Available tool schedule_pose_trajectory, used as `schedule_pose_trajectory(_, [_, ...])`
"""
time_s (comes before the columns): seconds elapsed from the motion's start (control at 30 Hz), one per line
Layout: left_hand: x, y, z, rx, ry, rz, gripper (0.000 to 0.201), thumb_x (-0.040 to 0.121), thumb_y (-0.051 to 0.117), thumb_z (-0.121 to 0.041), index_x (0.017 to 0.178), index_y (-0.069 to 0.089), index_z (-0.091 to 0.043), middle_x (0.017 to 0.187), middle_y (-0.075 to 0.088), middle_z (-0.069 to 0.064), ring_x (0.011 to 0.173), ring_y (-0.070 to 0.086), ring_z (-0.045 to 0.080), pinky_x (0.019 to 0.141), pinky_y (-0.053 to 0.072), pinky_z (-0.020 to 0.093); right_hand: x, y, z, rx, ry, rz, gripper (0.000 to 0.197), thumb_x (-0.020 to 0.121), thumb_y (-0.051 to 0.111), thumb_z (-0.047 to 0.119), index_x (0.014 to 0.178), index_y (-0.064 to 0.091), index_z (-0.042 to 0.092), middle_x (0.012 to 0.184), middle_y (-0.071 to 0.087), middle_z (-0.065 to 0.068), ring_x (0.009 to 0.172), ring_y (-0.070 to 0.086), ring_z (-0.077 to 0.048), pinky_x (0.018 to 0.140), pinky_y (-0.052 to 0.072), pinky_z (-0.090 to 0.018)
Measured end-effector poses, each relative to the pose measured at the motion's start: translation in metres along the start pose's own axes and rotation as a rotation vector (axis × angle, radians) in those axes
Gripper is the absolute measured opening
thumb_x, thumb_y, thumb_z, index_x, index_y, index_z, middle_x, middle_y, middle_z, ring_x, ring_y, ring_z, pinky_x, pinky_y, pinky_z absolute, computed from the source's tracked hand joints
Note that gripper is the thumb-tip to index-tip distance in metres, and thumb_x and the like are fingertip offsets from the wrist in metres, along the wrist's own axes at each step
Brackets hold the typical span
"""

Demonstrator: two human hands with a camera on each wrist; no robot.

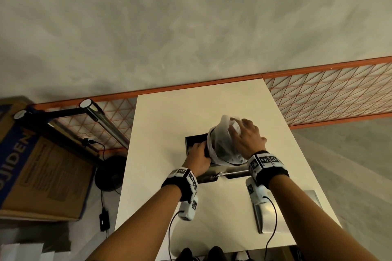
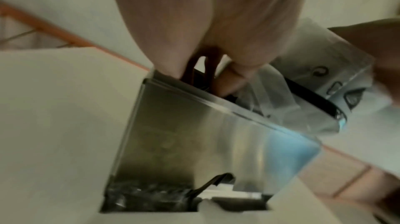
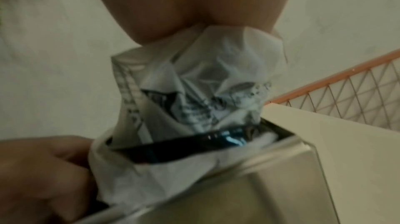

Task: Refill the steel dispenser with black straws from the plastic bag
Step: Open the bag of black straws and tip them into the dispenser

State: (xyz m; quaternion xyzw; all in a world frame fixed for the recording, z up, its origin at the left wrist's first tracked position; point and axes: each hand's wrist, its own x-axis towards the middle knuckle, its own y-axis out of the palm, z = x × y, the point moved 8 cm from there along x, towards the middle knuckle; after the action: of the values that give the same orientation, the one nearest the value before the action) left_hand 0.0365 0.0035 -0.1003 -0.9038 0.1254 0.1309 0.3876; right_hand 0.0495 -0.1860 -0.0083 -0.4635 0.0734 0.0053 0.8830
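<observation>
The steel dispenser (image 1: 194, 141) stands open-topped in the middle of the white table (image 1: 161, 129). My right hand (image 1: 239, 127) grips the closed end of the translucent plastic bag (image 1: 220, 133) and holds it tilted over the dispenser, mouth down to the left. Black straws (image 1: 222, 151) show dark through the bag. My left hand (image 1: 201, 148) curls round the straws at the bag's mouth, its fingers (image 2: 225, 82) reaching inside the dispenser's (image 2: 194, 133) top. In the right wrist view the bag (image 3: 194, 91) hangs from my right hand (image 3: 194, 22) with the straws (image 3: 173, 149) at the rim.
A flat steel lid (image 1: 273, 216) lies near the table's right front corner. An orange wire-grid rack (image 1: 328, 95) runs behind the table. A cardboard box (image 1: 38, 165) and a black stand (image 1: 63, 114) are on the left. Wrist cables hang over the front edge.
</observation>
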Motion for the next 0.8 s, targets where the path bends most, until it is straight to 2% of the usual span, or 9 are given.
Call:
schedule_pose_trajectory(0.07, [-0.004,0.005,-0.003,-0.003,0.039,0.042,0.071,0.087,0.068,-0.033,0.152,0.039,-0.028,0.155,0.038,0.009,0.139,0.045,0.033,0.114,0.041,0.049,0.002,0.011,-0.007,0.043,0.016,0.037,0.045,0.096,0.038,0.056,0.140,0.035,0.045,0.146,0.035,0.000,0.130,0.039,-0.028,0.101,0.034,-0.061])
schedule_pose_trajectory(0.13, [-0.003,0.007,-0.005,0.008,0.056,0.027,0.080,0.088,0.073,-0.036,0.156,0.032,-0.026,0.160,0.028,0.008,0.142,0.041,0.032,0.117,0.038,0.046,0.005,0.015,-0.007,0.068,-0.008,0.020,0.044,0.095,0.043,0.055,0.137,0.038,0.044,0.140,0.041,-0.006,0.122,0.046,-0.034,0.096,0.043,-0.058])
schedule_pose_trajectory(0.2, [-0.004,0.006,-0.009,0.013,0.068,-0.006,0.086,0.087,0.076,-0.035,0.158,0.028,-0.025,0.162,0.024,0.007,0.143,0.040,0.032,0.117,0.038,0.045,0.007,0.014,-0.003,0.043,-0.048,-0.006,0.042,0.094,0.047,0.049,0.134,0.044,0.035,0.130,0.046,-0.012,0.112,0.051,-0.039,0.089,0.049,-0.053])
schedule_pose_trajectory(0.3, [-0.007,0.009,-0.011,-0.024,0.130,-0.066,0.089,0.084,0.080,-0.029,0.157,0.029,-0.023,0.159,0.030,0.003,0.143,0.040,0.027,0.115,0.041,0.044,0.010,0.005,0.007,0.020,-0.101,-0.035,0.038,0.095,0.045,0.041,0.125,0.053,0.019,0.118,0.051,-0.015,0.105,0.052,-0.039,0.081,0.048,-0.044])
schedule_pose_trajectory(0.37, [-0.007,0.008,-0.007,-0.077,0.143,-0.100,0.092,0.080,0.083,-0.031,0.156,0.031,-0.022,0.156,0.036,0.001,0.141,0.041,0.021,0.113,0.043,0.041,0.008,-0.004,0.019,0.063,-0.157,-0.075,0.042,0.091,0.040,0.041,0.117,0.056,0.013,0.111,0.053,-0.014,0.099,0.053,-0.036,0.076,0.046,-0.041])
schedule_pose_trajectory(0.47, [0.000,0.003,-0.005,-0.116,0.169,-0.137,0.088,0.071,0.088,-0.053,0.144,0.046,-0.027,0.140,0.055,-0.002,0.128,0.056,0.013,0.104,0.053,0.039,0.000,-0.017,0.048,0.138,-0.301,-0.161,0.047,0.086,0.035,0.045,0.109,0.057,0.011,0.105,0.055,-0.011,0.090,0.051,-0.031,0.069,0.039,-0.033])
schedule_pose_trajectory(0.57, [0.014,0.012,0.009,-0.099,0.181,-0.135,0.082,0.065,0.085,-0.067,0.132,0.054,-0.033,0.125,0.064,-0.006,0.116,0.063,0.010,0.093,0.058,0.038,-0.003,-0.021,0.065,0.119,-0.349,-0.175,0.049,0.085,0.032,0.048,0.113,0.058,0.017,0.110,0.056,-0.008,0.096,0.050,-0.028,0.076,0.043,-0.038])
schedule_pose_trajectory(0.67, [0.010,0.013,0.010,-0.035,0.157,-0.114,0.075,0.068,0.079,-0.072,0.128,0.054,-0.034,0.122,0.062,-0.006,0.110,0.063,0.008,0.090,0.059,0.037,0.005,-0.008,0.055,-0.093,-0.256,-0.106,0.039,0.094,0.039,0.044,0.124,0.055,0.025,0.125,0.053,-0.004,0.111,0.048,-0.027,0.088,0.038,-0.045])
schedule_pose_trajectory(0.8, [-0.009,0.005,-0.009,-0.021,0.145,-0.073,0.063,0.089,0.075,-0.042,0.141,0.049,-0.018,0.139,0.047,0.002,0.122,0.056,0.020,0.102,0.050,0.038,0.012,0.005,0.020,-0.160,-0.154,-0.035,0.038,0.097,0.041,0.041,0.131,0.048,0.026,0.130,0.049,-0.006,0.116,0.046,-0.028,0.092,0.037,-0.049])
